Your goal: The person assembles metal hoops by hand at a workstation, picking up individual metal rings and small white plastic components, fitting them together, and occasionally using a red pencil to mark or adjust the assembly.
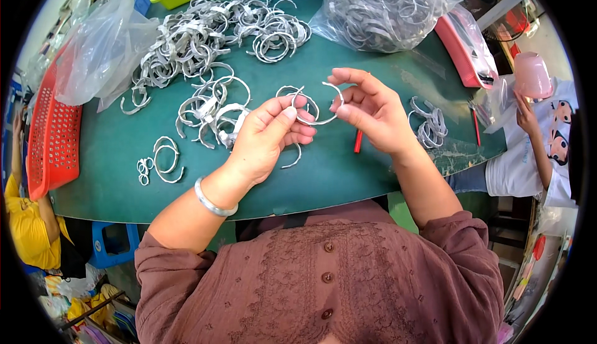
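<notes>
Over the green table, my left hand (260, 136) pinches a thin open silver bangle (320, 123) between thumb and fingers. At the bangle's right side, my right hand (376, 111) has its thumb and fingertips curled around the free end. A second silver ring shape shows behind my left fingers, partly hidden; I cannot tell whether it is held too. Below those fingers, the curved end of another bangle (299, 157) shows. A red pen (358, 141) lies just beneath my right hand. My left wrist wears a plain silver bangle (210, 201).
Piles of silver bangles (180, 49) cover the table's far left, with a smaller heap (211, 111) nearer. A clear bag of bangles (385, 14) stands at the back. A red basket (53, 133) is at left, a pink tray (463, 52) at right. Other people sit at both sides.
</notes>
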`<state>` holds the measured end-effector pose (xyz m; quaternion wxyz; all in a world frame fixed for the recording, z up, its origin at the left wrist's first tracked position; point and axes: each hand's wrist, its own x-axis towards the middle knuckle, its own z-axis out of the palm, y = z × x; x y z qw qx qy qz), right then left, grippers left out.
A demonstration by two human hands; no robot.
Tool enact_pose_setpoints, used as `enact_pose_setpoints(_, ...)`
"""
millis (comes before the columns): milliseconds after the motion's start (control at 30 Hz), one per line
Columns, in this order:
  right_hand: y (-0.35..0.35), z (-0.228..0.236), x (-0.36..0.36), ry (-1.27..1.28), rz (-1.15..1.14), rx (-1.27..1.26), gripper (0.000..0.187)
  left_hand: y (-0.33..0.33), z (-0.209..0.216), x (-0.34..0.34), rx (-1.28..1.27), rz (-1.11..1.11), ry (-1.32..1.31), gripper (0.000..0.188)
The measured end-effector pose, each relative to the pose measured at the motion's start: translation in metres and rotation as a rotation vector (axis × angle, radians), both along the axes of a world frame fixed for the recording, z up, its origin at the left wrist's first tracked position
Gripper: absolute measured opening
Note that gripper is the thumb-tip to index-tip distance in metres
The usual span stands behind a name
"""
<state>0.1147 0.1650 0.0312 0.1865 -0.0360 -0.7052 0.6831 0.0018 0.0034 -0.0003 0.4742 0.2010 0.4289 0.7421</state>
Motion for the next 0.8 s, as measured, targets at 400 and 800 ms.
enact_pose_setpoints(400,0.0081,0.0016,0.0054,-0.157,-0.008,-0.203,0.024,0.0002,0.0015,0.0022,-0.013,-0.001,0.029,0.028)
enact_pose_setpoints(800,0.0102,0.002,0.0057,-0.191,-0.036,-0.292,0.022,0.0004,0.0017,0.0017,0.018,-0.042,-0.035,0.029)
